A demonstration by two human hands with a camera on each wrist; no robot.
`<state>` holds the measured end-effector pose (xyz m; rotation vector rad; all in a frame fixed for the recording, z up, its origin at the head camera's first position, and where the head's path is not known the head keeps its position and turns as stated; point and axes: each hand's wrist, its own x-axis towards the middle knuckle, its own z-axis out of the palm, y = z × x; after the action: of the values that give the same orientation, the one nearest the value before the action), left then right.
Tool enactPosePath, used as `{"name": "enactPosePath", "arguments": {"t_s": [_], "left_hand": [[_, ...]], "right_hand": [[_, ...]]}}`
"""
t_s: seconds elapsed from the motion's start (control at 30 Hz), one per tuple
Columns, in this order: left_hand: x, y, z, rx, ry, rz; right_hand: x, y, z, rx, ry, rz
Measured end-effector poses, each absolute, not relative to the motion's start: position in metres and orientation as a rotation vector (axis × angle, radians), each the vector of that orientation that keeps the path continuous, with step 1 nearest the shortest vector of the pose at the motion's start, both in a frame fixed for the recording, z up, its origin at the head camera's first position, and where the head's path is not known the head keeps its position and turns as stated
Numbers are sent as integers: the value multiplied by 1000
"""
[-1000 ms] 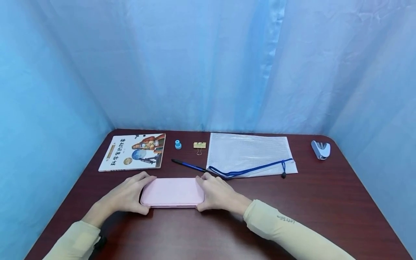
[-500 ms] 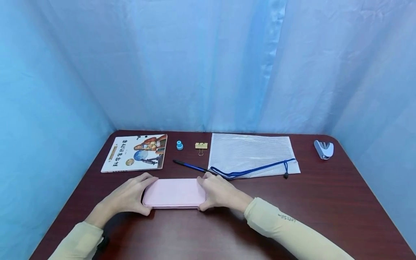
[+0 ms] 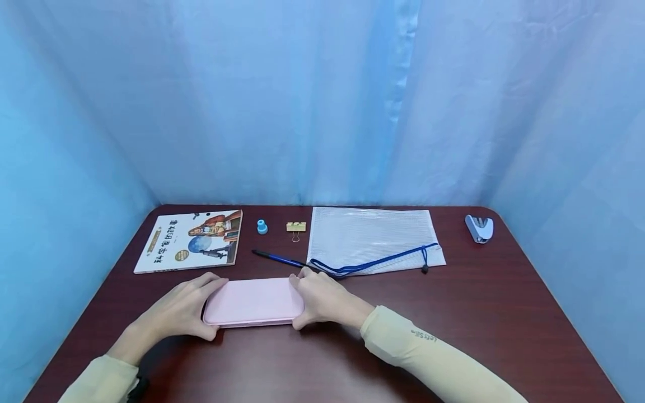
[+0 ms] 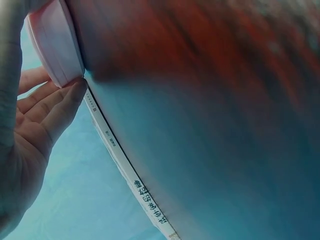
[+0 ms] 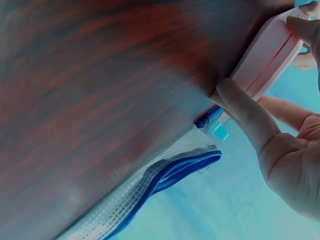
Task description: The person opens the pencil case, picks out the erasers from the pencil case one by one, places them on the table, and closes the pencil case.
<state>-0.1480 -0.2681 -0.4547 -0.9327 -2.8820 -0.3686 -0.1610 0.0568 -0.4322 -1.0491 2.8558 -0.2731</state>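
A flat pink case point(image 3: 253, 302) lies on the dark wooden table point(image 3: 453, 313) in the head view. My left hand point(image 3: 187, 309) grips its left end, thumb at the near edge and fingers over the far edge. My right hand point(image 3: 316, 301) grips the right end the same way. The left wrist view has the case's end point(image 4: 56, 46) against my fingers point(image 4: 55, 107). In the right wrist view my thumb point(image 5: 245, 112) presses the pink case point(image 5: 265, 55) at its edge.
Behind the case lie a picture book point(image 3: 190, 239), a small blue cap-like piece point(image 3: 262, 226), a yellow binder clip point(image 3: 295, 227), a blue pen point(image 3: 279, 259), a white mesh zip pouch point(image 3: 370, 239) and a grey stapler point(image 3: 479, 228). Blue curtains enclose the table.
The view has shifted, so everything sits slightly further left in the frame. Both hands keep the same hold on the pink case, which stays on the table.
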Motion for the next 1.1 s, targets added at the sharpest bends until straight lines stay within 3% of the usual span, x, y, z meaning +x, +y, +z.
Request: {"name": "enactPosePath", "arguments": {"t_s": [0.4,0.77,0.93,1.1], "left_hand": [[-152,-269,-448,-971,-2913,-360],[-155,-277,-449,-962,-2960,-538],[-157,-282,-446,-946,-2977,-727],[-153,-287,-448,-845,-3017,-1043]], "right_hand": [[-170,58,-429,-1169,2837,-177],[-181,68,-420,-1181,2685,-367],[-189,74,-417,-1090,2566,-586],[-195,82,-420,-836,2341,-945]]}}
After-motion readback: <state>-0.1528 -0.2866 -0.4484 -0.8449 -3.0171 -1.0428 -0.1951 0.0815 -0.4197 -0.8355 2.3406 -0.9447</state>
